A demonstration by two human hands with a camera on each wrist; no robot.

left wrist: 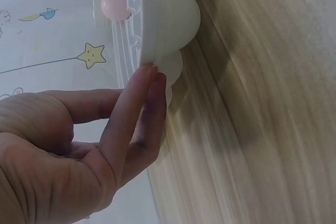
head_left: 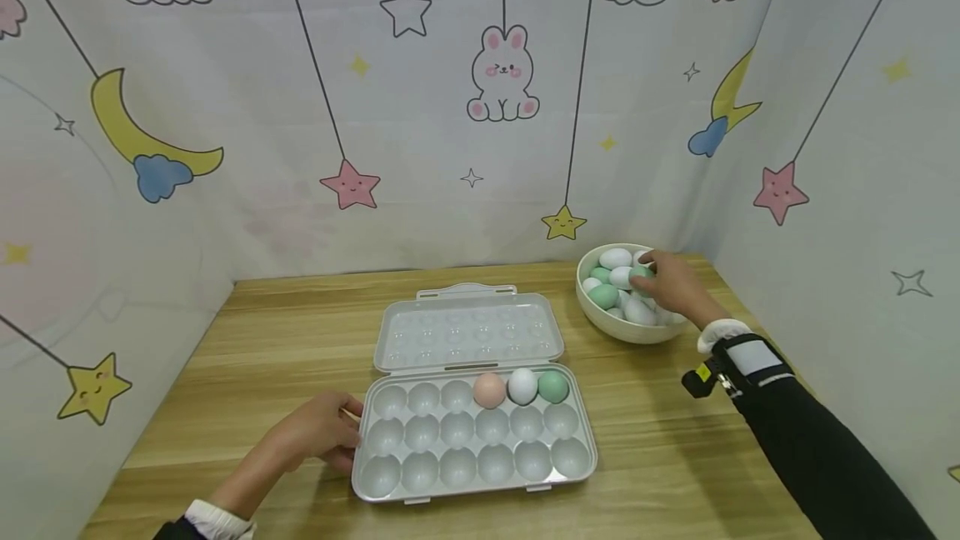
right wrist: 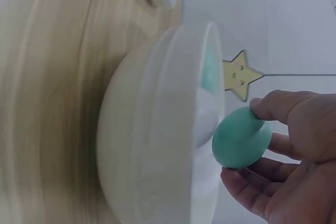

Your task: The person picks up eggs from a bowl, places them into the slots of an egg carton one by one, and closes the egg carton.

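A pale plastic egg box point(head_left: 476, 436) lies with its lid folded back on the table. A pink egg point(head_left: 490, 391), a white egg point(head_left: 522, 387) and a green egg point(head_left: 553, 387) sit in its far row, on the right. My left hand point(head_left: 324, 430) grips the box's left edge; in the left wrist view its fingers point(left wrist: 126, 114) meet at the rim, the thumb tip partly hidden. At the cream bowl point(head_left: 633, 337), my right hand point(head_left: 677, 283) pinches another green egg point(right wrist: 241, 137) between thumb and fingers, just above the bowl's opening.
Several white and green eggs point(head_left: 603, 297) fill the bowl, which stands at the table's back right, near the side curtain. The wooden table point(head_left: 300, 332) runs back to a curtain point(head_left: 435, 123) printed with rabbits, stars and moons.
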